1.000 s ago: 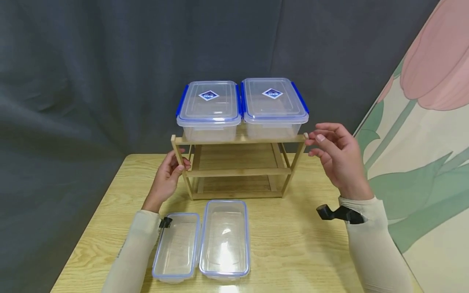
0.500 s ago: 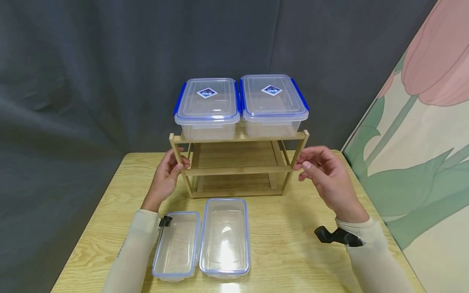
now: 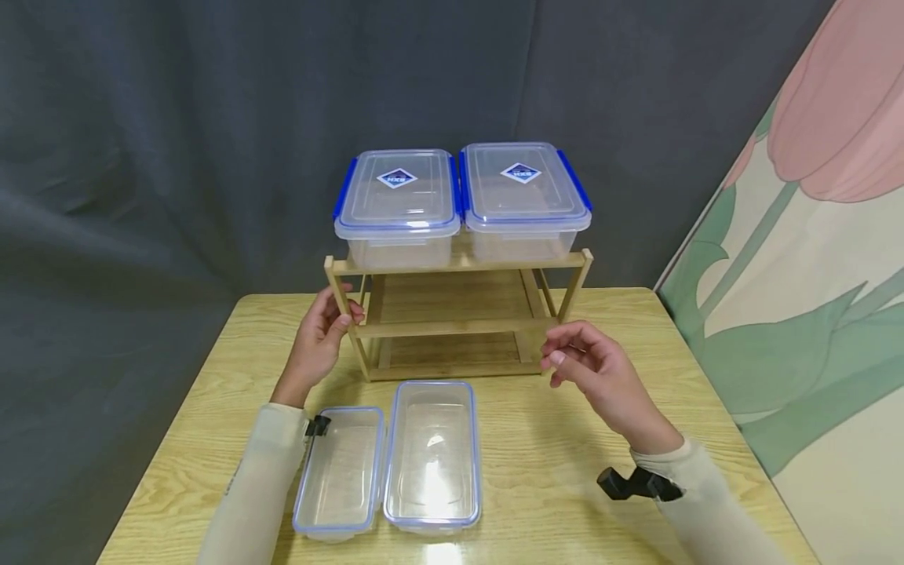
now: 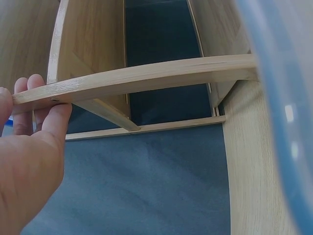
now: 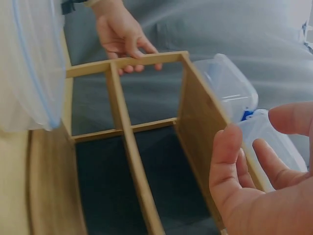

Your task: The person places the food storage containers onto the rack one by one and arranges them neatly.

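Observation:
A wooden rack [image 3: 459, 328] with three levels stands at the back of the table. My left hand [image 3: 315, 345] grips its front left post [image 4: 98, 84], thumb on one side and fingers on the other. Close to the lower right end of the rack, my right hand [image 3: 596, 382] hangs in the air with loosely bent fingers and nothing between them. Two lidded clear boxes with blue clips, a left box [image 3: 399, 204] and a right box [image 3: 526, 196], sit side by side on the top level.
Two lidless clear containers, a smaller one [image 3: 340, 471] and a larger one [image 3: 432, 455], stand side by side before the rack on the wooden table [image 3: 544, 502]. A dark curtain [image 3: 212, 118] hangs behind. At the right rises a tulip-patterned panel [image 3: 812, 314].
My right hand has moved down and to the left, from beside the rack's top right corner to near its lower right. The left hand has kept its hold on the post.

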`<state>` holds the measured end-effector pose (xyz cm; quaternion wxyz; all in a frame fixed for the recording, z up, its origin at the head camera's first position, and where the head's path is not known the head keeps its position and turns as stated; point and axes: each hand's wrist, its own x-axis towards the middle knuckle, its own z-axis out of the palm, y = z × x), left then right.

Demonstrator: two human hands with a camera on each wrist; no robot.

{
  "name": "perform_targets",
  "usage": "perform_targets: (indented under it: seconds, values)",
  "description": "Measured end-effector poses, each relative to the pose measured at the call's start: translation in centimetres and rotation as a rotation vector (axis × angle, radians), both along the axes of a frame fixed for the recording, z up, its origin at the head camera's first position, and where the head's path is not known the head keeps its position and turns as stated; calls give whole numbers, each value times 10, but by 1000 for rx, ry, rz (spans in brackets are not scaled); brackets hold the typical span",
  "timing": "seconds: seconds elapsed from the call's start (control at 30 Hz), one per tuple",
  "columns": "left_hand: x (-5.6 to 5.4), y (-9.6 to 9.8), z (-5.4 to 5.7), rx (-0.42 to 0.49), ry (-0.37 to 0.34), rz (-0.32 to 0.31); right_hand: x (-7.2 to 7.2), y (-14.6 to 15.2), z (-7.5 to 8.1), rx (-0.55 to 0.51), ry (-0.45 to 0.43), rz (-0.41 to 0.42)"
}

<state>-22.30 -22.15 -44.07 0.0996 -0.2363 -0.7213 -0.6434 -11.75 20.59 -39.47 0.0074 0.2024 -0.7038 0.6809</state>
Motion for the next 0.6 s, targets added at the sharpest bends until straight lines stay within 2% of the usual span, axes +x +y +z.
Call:
perform_targets:
  seconds: [0.27,0.6]
  values:
    - [1,-1,-1,-10,-3,12,2,-6,-20,47,-34,46]
    - [0,0,-1,-17,-13,22,6,-20,-46,106,-138,116]
